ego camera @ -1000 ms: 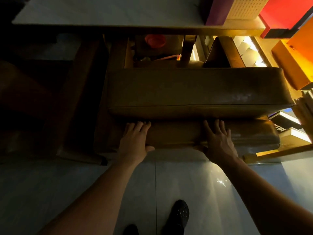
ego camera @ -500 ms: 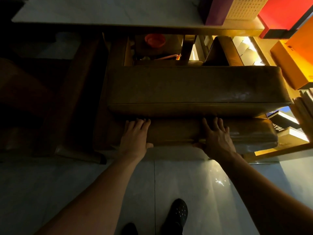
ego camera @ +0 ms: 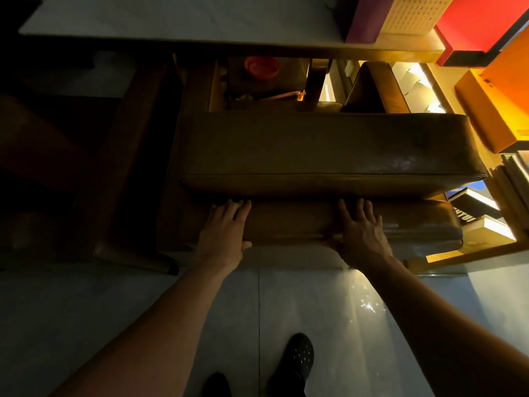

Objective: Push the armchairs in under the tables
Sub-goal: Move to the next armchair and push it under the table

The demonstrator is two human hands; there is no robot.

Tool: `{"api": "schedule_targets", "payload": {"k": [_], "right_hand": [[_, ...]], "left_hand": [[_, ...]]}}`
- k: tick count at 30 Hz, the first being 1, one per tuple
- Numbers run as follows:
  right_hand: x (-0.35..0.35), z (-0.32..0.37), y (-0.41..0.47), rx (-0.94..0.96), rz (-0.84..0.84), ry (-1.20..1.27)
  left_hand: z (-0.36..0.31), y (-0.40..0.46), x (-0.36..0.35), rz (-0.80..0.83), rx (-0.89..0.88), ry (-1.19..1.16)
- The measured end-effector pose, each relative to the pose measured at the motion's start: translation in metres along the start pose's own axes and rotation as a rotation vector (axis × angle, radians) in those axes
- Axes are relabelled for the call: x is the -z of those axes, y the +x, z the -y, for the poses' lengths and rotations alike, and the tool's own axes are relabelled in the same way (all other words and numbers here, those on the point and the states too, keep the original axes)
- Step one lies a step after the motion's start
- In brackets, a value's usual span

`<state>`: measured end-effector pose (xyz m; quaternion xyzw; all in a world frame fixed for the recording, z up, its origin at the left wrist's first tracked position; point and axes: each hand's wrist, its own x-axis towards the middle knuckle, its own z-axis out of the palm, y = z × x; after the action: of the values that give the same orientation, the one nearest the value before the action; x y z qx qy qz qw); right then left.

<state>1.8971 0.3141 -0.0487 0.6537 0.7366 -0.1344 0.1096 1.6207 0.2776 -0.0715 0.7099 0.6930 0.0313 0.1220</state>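
Seen from above, a brown leather armchair (ego camera: 329,156) sits on the floor tiles (ego camera: 257,310) with its far end already beneath the pale desk (ego camera: 177,21), its padded back nearest the camera. By its bulk, the chair is judged heavy and slow to slide on its legs; the leather looks smooth and the cushioning soft, so the firm top edge of the backrest seems the best place to press, one palm on each side of centre. Both hands are placed there. The left hand (ego camera: 226,227) lies flat on the backrest, fingers (ego camera: 237,207) straight and close together, thumb hooked under the near edge. The right hand (ego camera: 359,230) mirrors it, fingers slightly spread across the leather, gripping nothing. Stacked books (ego camera: 472,216) stand just right of the chair.
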Motion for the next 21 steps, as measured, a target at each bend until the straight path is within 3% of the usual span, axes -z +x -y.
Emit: {"api": "schedule_targets", "payload": {"k": [12, 21], "right_hand": [[0.003, 0.026, -0.017, -0.07, 0.042, 0.095], [0.018, 0.075, -0.042, 0.061, 0.107, 0.129]], "left_hand": [[0.008, -0.015, 0.017, 0.116, -0.028, -0.133], [0.037, -0.049, 0.046, 0.19, -0.024, -0.193]]}}
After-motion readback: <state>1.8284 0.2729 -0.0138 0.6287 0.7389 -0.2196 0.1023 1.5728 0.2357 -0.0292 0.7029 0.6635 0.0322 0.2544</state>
